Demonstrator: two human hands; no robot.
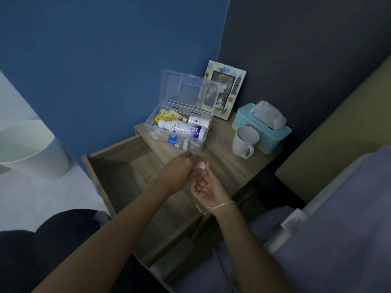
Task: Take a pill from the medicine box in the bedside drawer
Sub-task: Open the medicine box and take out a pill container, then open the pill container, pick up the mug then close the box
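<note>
Tipping seems the step in hand: the left hand [179, 169] is closed around a small pale pinkish-white container [200, 165], only whose end shows between the fingers, and holds it just above the right hand [206, 186], which lies palm up, cupped and half open, with nothing visible in it. No pill can be made out in the dim, blurred picture, so whether one has already dropped cannot be told. The relation that matters is that the container's visible end points rightward and slightly down toward the right palm, directly beside and below it, so any pill should fall a short way into that cup. Both hands hover over the front edge of the wood-grain bedside table [232, 166] and the open wooden drawer [118, 166]. Beyond them, well apart, the clear plastic medicine box [179, 132] sits on the tabletop with its lid raised, a white bottle with a blue label [182, 129] lying lengthwise inside.
</note>
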